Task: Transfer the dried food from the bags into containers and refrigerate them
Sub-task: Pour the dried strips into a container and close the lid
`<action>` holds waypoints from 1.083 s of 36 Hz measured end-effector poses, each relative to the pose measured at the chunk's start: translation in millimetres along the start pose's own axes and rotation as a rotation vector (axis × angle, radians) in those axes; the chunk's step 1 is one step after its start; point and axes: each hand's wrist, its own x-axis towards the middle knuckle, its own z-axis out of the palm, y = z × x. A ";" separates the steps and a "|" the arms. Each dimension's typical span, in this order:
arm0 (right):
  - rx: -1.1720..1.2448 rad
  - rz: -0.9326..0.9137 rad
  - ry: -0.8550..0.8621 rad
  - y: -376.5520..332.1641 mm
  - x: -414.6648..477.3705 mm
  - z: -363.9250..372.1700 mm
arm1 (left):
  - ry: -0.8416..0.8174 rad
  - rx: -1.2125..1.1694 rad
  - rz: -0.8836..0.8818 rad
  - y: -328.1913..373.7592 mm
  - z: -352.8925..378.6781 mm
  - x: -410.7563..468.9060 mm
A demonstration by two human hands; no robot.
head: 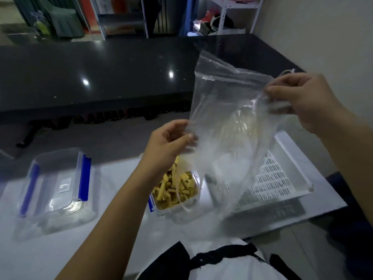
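Clear bag (pixel 228 122): I see it held up in the air. It hangs slanted, with its top corner high on the right and its low end down near the table. It looks almost empty. Something pale shows through it, but I cannot tell if that is inside the bag or behind it.
Left hand (pixel 167 142): the thumb and fingers are curled and pinch the left edge of the bag.
Right hand (pixel 298 100): the fingers are curled and pinch the top right corner of the bag, higher up than the left hand.
Small box (pixel 173 211): it is open and sits on the table, right under the left hand. I see a blue clip on its left side.
Yellow food (pixel 187 186): dry yellow strips fill the small box close to the top.
Big box (pixel 54 186): it is clear with blue clips on two sides. It sits on the table far to the left, well apart from the small box.
White basket (pixel 286 144): it has slots in its bottom. It sits just beside the small box on the right, partly behind the bag.
White table (pixel 109 178): both boxes and the basket rest on it.
Dark counter (pixel 101 73): it is shiny and stands behind the table.
Apron (pixel 201 257): I see black straps at the bottom edge.
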 end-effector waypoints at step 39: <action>-0.929 0.138 -0.875 211.5 -61.1 -35.9 | 0.726 0.991 -0.575 -101.6 98.7 -57.9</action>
